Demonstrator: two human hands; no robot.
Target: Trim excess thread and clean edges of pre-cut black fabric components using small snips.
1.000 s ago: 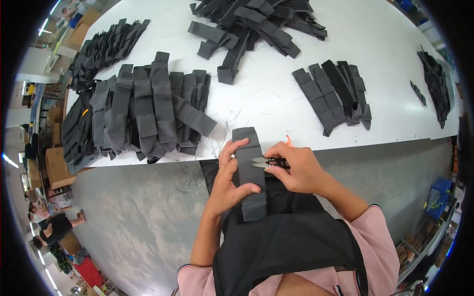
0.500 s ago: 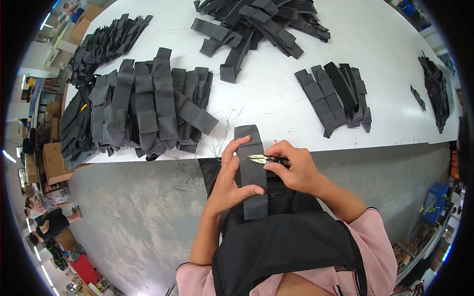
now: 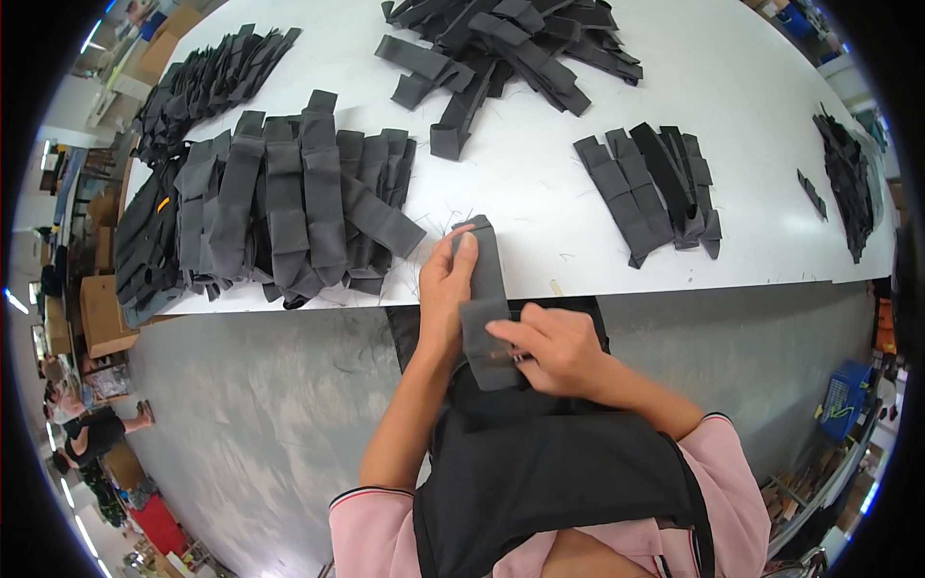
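Observation:
A dark grey fabric strip (image 3: 487, 326) is stretched lengthwise in front of me, its far end over the table edge and its near end above my black apron (image 3: 559, 462). At the far end my left hand (image 3: 446, 294) pinches it between thumb and fingers. My right hand (image 3: 564, 349) is closed around small thread snips (image 3: 517, 357), mostly hidden under the fingers. Its index fingertip touches the lower part of the strip, where a folded flap shows. Loose thread ends are scattered on the table beyond my left hand.
The white table (image 3: 540, 207) holds a row of grey strips (image 3: 279, 202) at left, a heap of strips (image 3: 511, 48) at the back, and a smaller group (image 3: 655, 193) at right. Dark pieces (image 3: 848, 183) lie at the far right. A blue crate (image 3: 846, 395) stands on the floor.
My left hand has slid up to the strip's far end, and the strip has shifted away from me. My right hand has moved slightly nearer me; the snips' blades no longer show clearly.

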